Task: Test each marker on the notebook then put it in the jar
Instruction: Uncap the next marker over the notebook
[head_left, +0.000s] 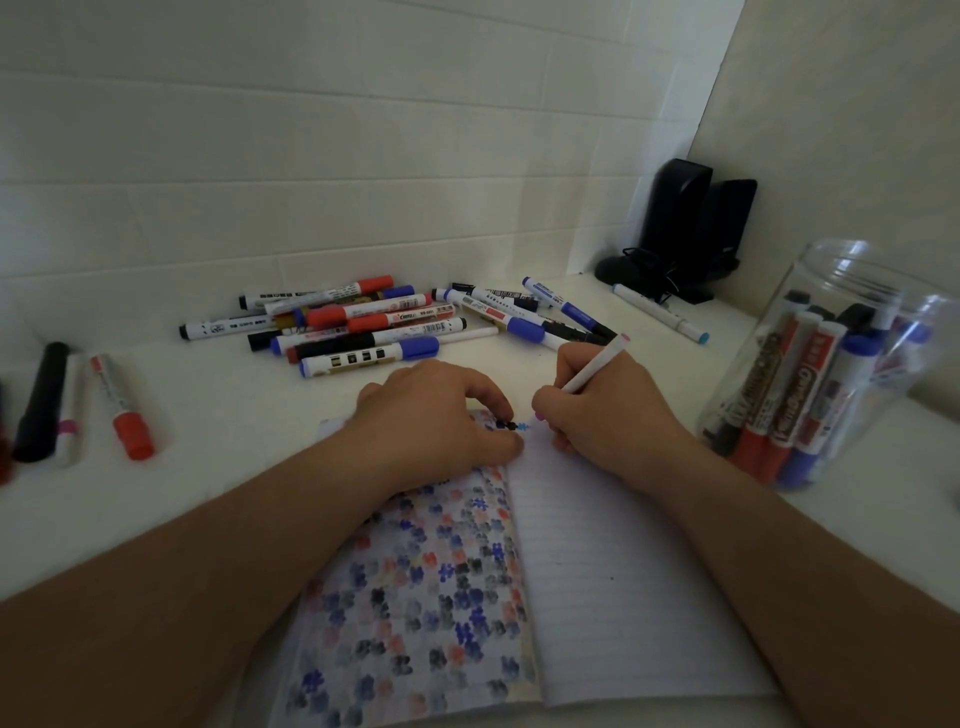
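1. The right hand (608, 410) has its fingers curled tight around a thin white marker (595, 370), pink tip down at the top of the open notebook (613, 582).
2. The left hand (436, 415) presses the page, fingers loosely bent and holding nothing.
3. The jar (852, 291), well to the right, holds markers.
4. The right fingertips are hidden under the hand.
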